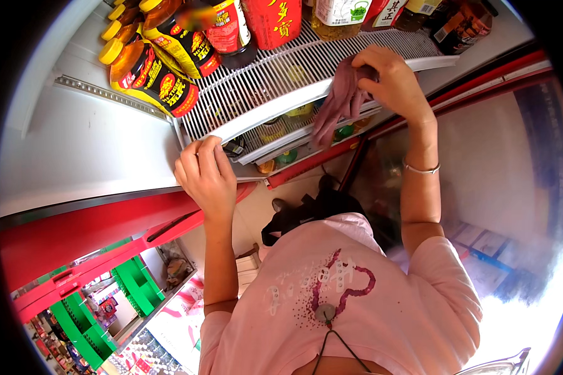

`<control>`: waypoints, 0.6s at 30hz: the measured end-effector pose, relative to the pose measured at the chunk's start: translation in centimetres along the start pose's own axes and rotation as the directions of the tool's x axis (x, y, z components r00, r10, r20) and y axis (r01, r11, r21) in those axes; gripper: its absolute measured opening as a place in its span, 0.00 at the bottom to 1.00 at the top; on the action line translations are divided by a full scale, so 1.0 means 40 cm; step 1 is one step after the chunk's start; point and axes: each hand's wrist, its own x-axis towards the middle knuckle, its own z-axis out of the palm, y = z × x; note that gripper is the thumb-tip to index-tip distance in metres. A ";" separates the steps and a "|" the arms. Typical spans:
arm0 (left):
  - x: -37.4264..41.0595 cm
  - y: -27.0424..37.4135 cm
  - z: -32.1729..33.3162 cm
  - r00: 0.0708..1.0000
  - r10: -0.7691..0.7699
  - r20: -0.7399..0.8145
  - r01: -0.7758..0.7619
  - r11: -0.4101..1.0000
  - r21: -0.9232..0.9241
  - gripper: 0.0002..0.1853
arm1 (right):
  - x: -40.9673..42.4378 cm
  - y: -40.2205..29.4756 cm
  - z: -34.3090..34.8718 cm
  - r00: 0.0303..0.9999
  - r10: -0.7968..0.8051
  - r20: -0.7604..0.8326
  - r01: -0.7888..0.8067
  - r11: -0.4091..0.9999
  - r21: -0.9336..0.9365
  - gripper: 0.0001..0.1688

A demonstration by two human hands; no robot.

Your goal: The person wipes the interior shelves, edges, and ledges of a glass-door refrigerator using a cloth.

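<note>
My right hand (387, 82) pinches a bunched mauve cloth (335, 105), which drapes over the white front edge (281, 110) of a wire shelf in an upright drinks cooler. At the shelf's front left corner, my left hand (206, 171) has its fingers curled onto that same edge. Bottles with yellow caps and black-and-yellow labels (152, 79) stand in a row along the shelf's left side. Behind the bare front of the wire shelf (262, 77) are a dark-liquid bottle (230, 35), a red package (272, 23) and a bottle of yellowish drink (340, 18).
Lower shelves (291, 133) hold more bottles, partly hidden. The cooler's glass door (488, 154) stands swung out on the right. Red cooler framing (98, 229) runs along the left. Green plastic baskets (138, 283) and packaged goods lie at lower left, beyond the tiled floor (253, 206).
</note>
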 end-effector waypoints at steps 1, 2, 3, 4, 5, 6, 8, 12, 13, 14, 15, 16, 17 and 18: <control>0.003 -0.005 -0.005 1.000 -0.001 0.009 0.001 1.000 -0.012 0.09 | 0.001 -0.025 0.013 1.000 -0.017 -0.021 0.016 0.999 -0.043 0.15; 0.005 -0.008 -0.010 1.000 -0.003 0.017 0.003 1.000 -0.024 0.09 | 0.005 -0.057 0.028 0.998 -0.035 -0.042 0.032 0.996 -0.086 0.16; 0.010 -0.008 -0.015 1.000 0.007 0.029 -0.006 0.999 -0.032 0.09 | 0.010 -0.086 0.047 0.997 -0.049 -0.065 0.040 0.991 -0.131 0.16; 0.015 -0.006 -0.019 0.999 0.019 0.042 -0.017 0.999 -0.042 0.09 | 0.016 -0.109 0.071 0.989 -0.095 -0.113 0.085 0.992 -0.088 0.16; 0.017 -0.005 -0.023 0.998 0.030 0.056 -0.027 0.998 -0.052 0.09 | 0.025 -0.136 0.103 0.977 -0.139 -0.163 0.133 0.990 -0.048 0.17; 0.020 -0.007 -0.024 0.997 0.047 0.066 -0.043 0.997 -0.056 0.09 | 0.039 -0.171 0.140 0.973 -0.150 -0.176 0.152 0.988 0.000 0.16; 0.019 -0.015 -0.027 0.992 0.080 0.092 -0.074 0.995 -0.067 0.10 | 0.064 -0.257 0.238 0.951 -0.197 -0.238 0.224 0.970 0.093 0.19; 0.017 -0.019 -0.032 0.990 0.085 0.110 -0.079 0.995 -0.061 0.10 | 0.087 -0.358 0.323 0.939 -0.227 -0.258 0.265 0.956 0.123 0.23; 0.015 -0.019 -0.033 0.992 0.087 0.094 -0.081 0.995 -0.057 0.09 | 0.081 -0.358 0.318 0.947 -0.208 -0.247 0.246 0.960 0.136 0.22; 0.015 -0.020 -0.030 0.993 0.090 0.077 -0.086 0.995 -0.056 0.09 | 0.076 -0.353 0.312 0.953 -0.187 -0.237 0.225 0.963 0.147 0.22; 0.015 -0.017 -0.022 0.994 0.093 0.057 -0.090 0.994 -0.059 0.08 | 0.073 -0.340 0.304 0.951 -0.202 -0.234 0.244 0.955 0.167 0.21; 0.013 -0.013 -0.018 0.994 0.088 0.064 -0.085 0.995 -0.054 0.08 | 0.068 -0.324 0.295 0.949 -0.215 -0.233 0.260 0.947 0.186 0.21; 0.014 -0.011 -0.012 0.994 0.090 0.055 -0.088 0.995 -0.049 0.08 | 0.064 -0.305 0.285 0.946 -0.226 -0.232 0.275 0.940 0.204 0.21; 0.018 -0.008 -0.007 0.994 0.095 0.052 -0.092 0.994 -0.062 0.07 | 0.059 -0.276 0.272 0.945 -0.216 -0.246 0.269 0.940 0.208 0.20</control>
